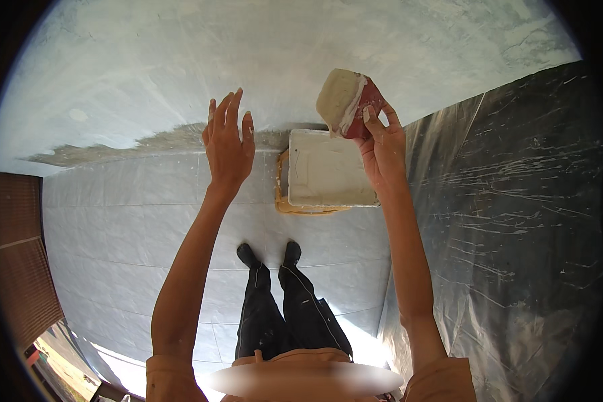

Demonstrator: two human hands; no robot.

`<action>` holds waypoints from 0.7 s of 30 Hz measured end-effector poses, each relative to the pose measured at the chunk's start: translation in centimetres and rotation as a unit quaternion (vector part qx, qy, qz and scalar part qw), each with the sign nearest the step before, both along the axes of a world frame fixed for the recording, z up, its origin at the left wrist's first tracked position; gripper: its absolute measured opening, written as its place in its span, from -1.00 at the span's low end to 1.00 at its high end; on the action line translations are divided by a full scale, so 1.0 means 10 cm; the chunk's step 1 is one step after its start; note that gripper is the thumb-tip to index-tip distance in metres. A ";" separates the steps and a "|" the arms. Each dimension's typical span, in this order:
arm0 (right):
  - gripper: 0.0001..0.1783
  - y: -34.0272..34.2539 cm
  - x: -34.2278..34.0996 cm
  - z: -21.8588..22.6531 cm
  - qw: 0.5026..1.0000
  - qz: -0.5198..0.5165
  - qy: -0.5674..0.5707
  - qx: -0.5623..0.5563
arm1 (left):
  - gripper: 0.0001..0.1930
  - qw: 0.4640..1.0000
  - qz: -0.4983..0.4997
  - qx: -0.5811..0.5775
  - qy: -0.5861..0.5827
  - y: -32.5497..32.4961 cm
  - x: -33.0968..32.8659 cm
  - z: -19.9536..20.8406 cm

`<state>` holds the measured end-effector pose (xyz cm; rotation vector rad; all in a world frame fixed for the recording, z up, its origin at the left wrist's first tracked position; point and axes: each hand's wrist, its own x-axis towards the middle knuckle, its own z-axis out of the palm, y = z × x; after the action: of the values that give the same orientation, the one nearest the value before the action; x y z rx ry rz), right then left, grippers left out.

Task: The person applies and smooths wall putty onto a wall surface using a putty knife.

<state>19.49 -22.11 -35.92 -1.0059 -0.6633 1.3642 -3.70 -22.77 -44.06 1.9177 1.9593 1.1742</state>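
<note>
My right hand [384, 147] grips a dark red putty scraper [370, 100], thumb on its face. A thick load of pale putty [339, 96] covers the scraper's far left part, and a little sags from its lower edge. To the left, my left hand [230, 144] is raised in front of the wall, fingers spread, holding nothing. Between and below my hands stands a pale, putty-coated tray or board [331, 171] on a yellowish stool or frame [283, 201]. The wall [201, 60] ahead is mostly coated whitish, with a darker rough strip [134, 149] along its bottom.
Dark plastic sheeting [509, 201] with white splashes hangs on the right. Grey sheeting or tiles [134, 221] cover the floor around my dark-shod feet [268, 252]. A brown slatted panel [17, 248] stands at the far left. Bright sunlight falls behind me.
</note>
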 end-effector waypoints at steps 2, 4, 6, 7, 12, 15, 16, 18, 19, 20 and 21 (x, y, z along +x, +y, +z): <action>-0.57 0.06 -0.19 0.39 0.998 -0.004 0.035 0.051 | -0.57 0.994 0.008 0.095 0.057 0.11 -0.20 0.43; -0.58 0.08 -0.33 0.77 0.995 -0.007 0.045 0.092 | -0.56 0.988 0.006 0.139 0.071 0.21 -0.35 0.81; -0.58 0.11 -0.49 1.14 0.988 -0.005 0.062 0.139 | -0.56 0.978 0.011 0.188 0.093 0.28 -0.54 1.24; -0.59 0.13 -0.56 1.30 0.985 0.006 0.071 0.160 | -0.56 0.973 0.016 0.206 0.102 0.29 -0.65 1.44; -0.69 0.07 -1.03 2.21 0.974 0.009 0.079 0.210 | -0.54 0.942 0.047 0.299 0.143 0.35 -1.18 2.36; -0.63 0.13 -1.26 2.62 0.963 0.030 0.092 0.250 | -0.52 0.925 0.074 0.331 0.173 0.35 -1.49 2.86; -0.57 0.17 -1.32 2.73 0.960 0.034 0.100 0.261 | -0.51 0.921 0.086 0.337 0.177 0.36 -1.57 3.00; -0.61 0.22 -1.48 2.96 0.956 0.045 0.102 0.273 | -0.51 0.910 0.109 0.353 0.188 0.36 -1.75 3.28; -0.65 0.24 -1.56 3.06 0.956 0.048 0.099 0.273 | -0.50 0.902 0.122 0.363 0.196 0.36 -1.83 3.40; -0.65 0.27 -1.64 3.15 0.952 0.055 0.104 0.283 | -0.50 0.895 0.136 0.373 0.204 0.36 -1.91 3.51; -0.64 0.28 -1.72 3.23 0.952 0.054 0.101 0.284 | -0.51 0.887 0.144 0.384 0.212 0.37 -2.00 3.61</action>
<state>2.25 -19.30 -3.66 -0.3681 -0.8974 1.2430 -23.68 -19.10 -7.93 2.4706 2.2671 1.9978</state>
